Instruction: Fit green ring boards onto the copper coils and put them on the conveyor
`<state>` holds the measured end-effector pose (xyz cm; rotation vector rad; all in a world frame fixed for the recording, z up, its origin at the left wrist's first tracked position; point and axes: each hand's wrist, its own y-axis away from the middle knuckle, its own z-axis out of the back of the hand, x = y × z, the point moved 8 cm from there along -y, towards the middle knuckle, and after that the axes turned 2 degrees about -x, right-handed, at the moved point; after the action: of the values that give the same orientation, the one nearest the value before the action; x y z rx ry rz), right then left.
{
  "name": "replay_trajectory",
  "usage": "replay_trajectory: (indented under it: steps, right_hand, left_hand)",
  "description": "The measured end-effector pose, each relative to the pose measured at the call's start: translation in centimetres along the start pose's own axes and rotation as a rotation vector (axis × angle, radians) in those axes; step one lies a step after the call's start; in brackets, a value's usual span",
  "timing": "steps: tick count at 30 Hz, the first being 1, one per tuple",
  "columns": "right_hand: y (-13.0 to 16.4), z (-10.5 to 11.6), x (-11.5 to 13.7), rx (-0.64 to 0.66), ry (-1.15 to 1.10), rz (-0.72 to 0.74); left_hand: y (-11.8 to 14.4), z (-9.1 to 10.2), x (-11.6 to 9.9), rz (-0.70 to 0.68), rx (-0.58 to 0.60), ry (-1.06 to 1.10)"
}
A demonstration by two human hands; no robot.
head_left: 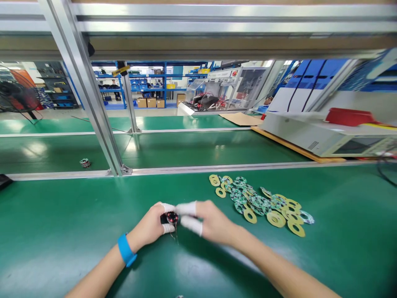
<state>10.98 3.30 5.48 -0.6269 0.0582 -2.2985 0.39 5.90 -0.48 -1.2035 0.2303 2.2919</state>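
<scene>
Hands: my left hand (150, 227) and right hand (211, 221) pinch a small dark part (171, 217), possibly a wound coil, near left of the ring pile (263, 205).

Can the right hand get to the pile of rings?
Probably yes. The rings lie beside the right hand on the bare mat, nothing between, though its fingers pinch a small part.

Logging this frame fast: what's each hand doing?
Left hand: closed on the small dark coil part.
Right hand: fingertips pinching the same part.
</scene>
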Motion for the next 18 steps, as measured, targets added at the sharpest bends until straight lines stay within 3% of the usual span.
replay_trajectory:
  steps: [1, 4, 8, 10, 14, 18]
  right_hand:
    - [0.2, 1.3, -2.1, -0.035, 0.039, -0.147]
    - [1.3, 2.4, -6.9, 0.102, 0.21, -0.385]
    - [1.7, 2.3, -9.9, 0.137, 0.229, -0.496]
    - [1.2, 2.0, -9.8, 0.113, 0.188, -0.495]
    - [-0.7, 1.3, -7.2, -0.014, -0.077, -0.409]
    - [-1.7, 0.8, -4.5, -0.255, -0.517, -0.352]
  left_hand:
    - [0.0, 0.0, 0.1, 0.015, 0.009, 0.016]
    - [0.1, 0.2, 0.5, 0.062, 0.043, 0.068]
    - [0.1, 0.5, 1.4, 0.134, 0.163, 0.144]
    - [-0.1, 1.2, 1.4, 0.164, 0.136, 0.183]
    - [-0.5, 3.5, -0.8, 0.099, -0.143, 0.1]
    - [-0.5, 3.0, -3.1, 0.026, -0.168, 0.062]
